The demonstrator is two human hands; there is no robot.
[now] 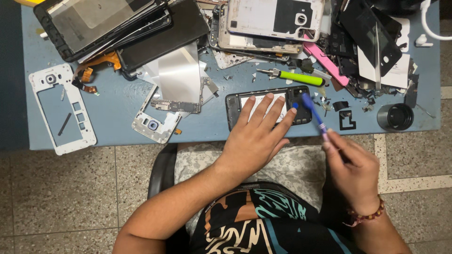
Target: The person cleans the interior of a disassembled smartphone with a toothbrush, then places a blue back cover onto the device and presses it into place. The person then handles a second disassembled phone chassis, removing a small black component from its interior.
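An opened black phone body (301, 96) lies at the near edge of a blue table (117, 101). My left hand (256, 136) lies flat on it, fingers spread over its pale inner panel. My right hand (353, 169) holds a thin blue pry tool (314, 111) whose tip rests at the phone's right end, close to my left index fingertip.
A green-handled screwdriver (294, 76) lies just beyond the phone. White phone frames (63, 110) (155, 124), metal sheets (179, 75), stacked tablets and phone backs (275, 19), a pink strip (325, 59) and a black cylinder (395, 116) crowd the table. Tiled floor lies below.
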